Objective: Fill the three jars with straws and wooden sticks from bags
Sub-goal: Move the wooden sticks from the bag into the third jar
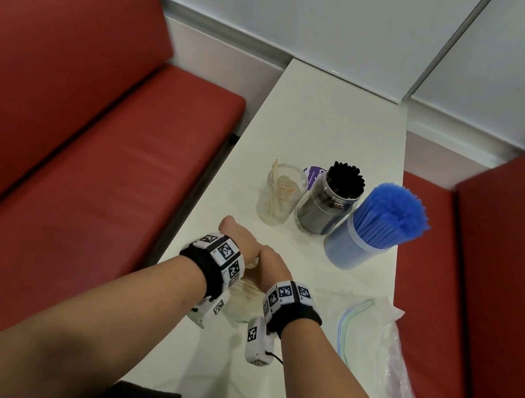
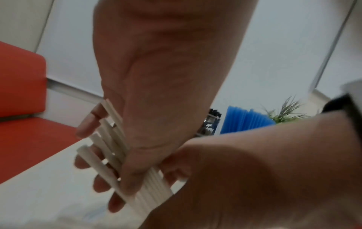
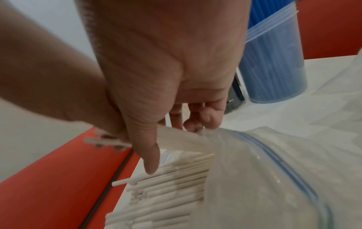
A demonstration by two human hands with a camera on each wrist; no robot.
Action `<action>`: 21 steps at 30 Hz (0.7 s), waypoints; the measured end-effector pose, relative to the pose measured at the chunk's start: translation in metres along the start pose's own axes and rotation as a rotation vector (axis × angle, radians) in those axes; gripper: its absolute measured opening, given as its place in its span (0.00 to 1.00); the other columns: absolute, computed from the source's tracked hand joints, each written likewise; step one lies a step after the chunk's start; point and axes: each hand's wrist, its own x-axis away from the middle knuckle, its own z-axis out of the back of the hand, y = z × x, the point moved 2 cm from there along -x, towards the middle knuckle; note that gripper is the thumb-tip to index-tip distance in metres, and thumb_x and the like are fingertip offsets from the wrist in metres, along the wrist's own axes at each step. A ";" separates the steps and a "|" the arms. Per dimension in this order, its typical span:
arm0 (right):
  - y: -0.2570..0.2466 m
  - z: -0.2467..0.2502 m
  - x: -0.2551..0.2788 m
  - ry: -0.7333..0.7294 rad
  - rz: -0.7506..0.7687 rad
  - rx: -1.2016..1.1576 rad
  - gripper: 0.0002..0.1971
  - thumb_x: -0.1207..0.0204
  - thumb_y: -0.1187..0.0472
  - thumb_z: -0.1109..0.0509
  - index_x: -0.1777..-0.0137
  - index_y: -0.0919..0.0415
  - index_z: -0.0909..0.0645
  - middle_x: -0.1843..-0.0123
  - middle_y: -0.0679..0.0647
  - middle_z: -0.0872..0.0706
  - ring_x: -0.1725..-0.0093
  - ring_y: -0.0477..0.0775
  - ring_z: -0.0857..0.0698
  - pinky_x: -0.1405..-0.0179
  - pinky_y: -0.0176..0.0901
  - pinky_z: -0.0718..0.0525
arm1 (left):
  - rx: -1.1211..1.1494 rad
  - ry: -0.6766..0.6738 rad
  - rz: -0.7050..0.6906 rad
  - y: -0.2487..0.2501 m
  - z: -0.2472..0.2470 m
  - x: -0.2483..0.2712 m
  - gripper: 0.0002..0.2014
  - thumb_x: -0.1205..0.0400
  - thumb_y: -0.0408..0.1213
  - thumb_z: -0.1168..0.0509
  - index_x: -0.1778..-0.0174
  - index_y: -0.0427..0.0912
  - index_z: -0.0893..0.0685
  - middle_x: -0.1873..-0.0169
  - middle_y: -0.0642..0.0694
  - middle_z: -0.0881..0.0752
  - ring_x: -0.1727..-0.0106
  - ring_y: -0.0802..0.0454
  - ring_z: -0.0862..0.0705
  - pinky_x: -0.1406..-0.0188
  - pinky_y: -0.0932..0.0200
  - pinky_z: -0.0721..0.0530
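Both hands were together at the near end of the white table (image 1: 330, 130). Our left hand (image 2: 156, 86) was wrapped around a bundle of white sticks (image 2: 109, 148), fingers curled behind them and thumb across the front. Our right hand (image 3: 168, 65) pinched the rim of a clear zip bag (image 3: 274, 178) with more white sticks (image 3: 168, 190) lying at its mouth. Another clear bag (image 1: 392, 367) lay flat to the right. Further back we had three jars in a row: a big one packed with blue straws (image 1: 385, 218), a middle one with black straws (image 1: 333, 199), and a small jar (image 1: 280, 195) with just a few wooden sticks.
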 end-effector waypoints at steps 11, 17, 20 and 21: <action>-0.005 0.014 0.004 0.171 -0.017 -0.137 0.12 0.12 0.58 0.37 0.47 0.67 0.18 0.46 0.67 0.12 0.52 0.64 0.16 0.58 0.41 0.28 | 0.239 0.388 -0.152 -0.018 0.078 0.026 0.17 0.19 0.58 0.40 0.47 0.51 0.14 0.56 0.53 0.16 0.48 0.51 0.21 0.27 0.32 0.43; -0.017 0.083 0.022 0.415 0.048 -0.426 0.18 0.15 0.53 0.31 0.61 0.66 0.15 0.65 0.54 0.12 0.66 0.53 0.14 0.59 0.45 0.19 | 1.800 0.885 -0.022 -0.085 0.077 0.017 0.16 0.14 0.45 0.40 0.57 0.41 0.12 0.61 0.46 0.12 0.64 0.51 0.14 0.54 0.54 0.16; -0.040 0.129 0.036 0.543 0.138 -0.494 0.19 0.16 0.51 0.31 0.68 0.58 0.16 0.71 0.52 0.15 0.72 0.50 0.17 0.66 0.46 0.18 | 2.003 0.358 0.028 -0.077 0.046 0.004 0.16 0.11 0.42 0.43 0.56 0.37 0.14 0.56 0.38 0.13 0.63 0.47 0.14 0.56 0.54 0.14; -0.048 0.141 0.041 0.579 0.172 -0.503 0.19 0.17 0.51 0.30 0.70 0.56 0.17 0.73 0.51 0.16 0.74 0.48 0.18 0.67 0.45 0.18 | 2.054 0.162 -0.010 -0.069 0.037 0.002 0.18 0.10 0.45 0.44 0.53 0.36 0.14 0.53 0.37 0.12 0.58 0.44 0.12 0.50 0.51 0.14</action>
